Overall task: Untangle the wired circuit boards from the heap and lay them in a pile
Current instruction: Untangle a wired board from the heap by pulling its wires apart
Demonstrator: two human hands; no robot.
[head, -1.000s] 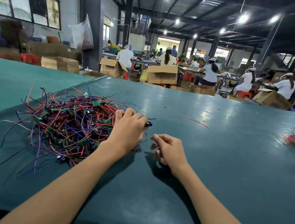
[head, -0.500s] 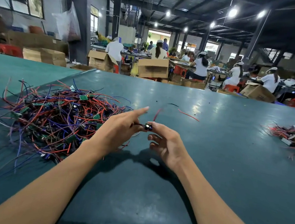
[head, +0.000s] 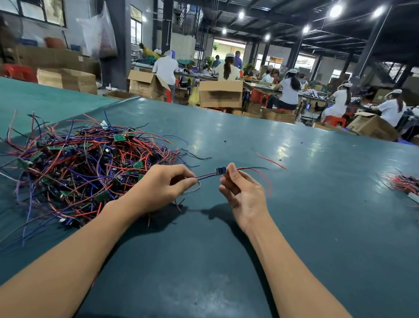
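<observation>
**One board held up btwn two hands, heap off to the L**

R hand [head: 244, 194]: thumb and forefinger tips pinched on a small circuit board [head: 220, 171], other fingers loosely curled under, palm turned up and inward. Board sits above the table, not touching it. Its red and blue wires [head: 206, 176] run L from the board to the L hand [head: 162, 187], whose thumb and first fingers are pinched tight round them; rest of that hand is curled, knuckles up. A pale loop of wire hangs just below that pinch. More red wire trails out past the R hand, blurred at the ends.

L wrist hangs over the near edge of the heap [head: 82, 166], a big tangle of red, blue and purple leads w/ small green boards poking through, spread over the L part of the dark teal table [head: 220, 260]. Far R edge of the table: the pile [head: 417, 186], smaller and well apart from both hands. One stray red wire [head: 271, 160] lies alone beyond the R hand.

Bkgd: cardboard boxes [head: 220, 94], workers in white tops [head: 290, 92] seated at benches, ceiling lamps on.
</observation>
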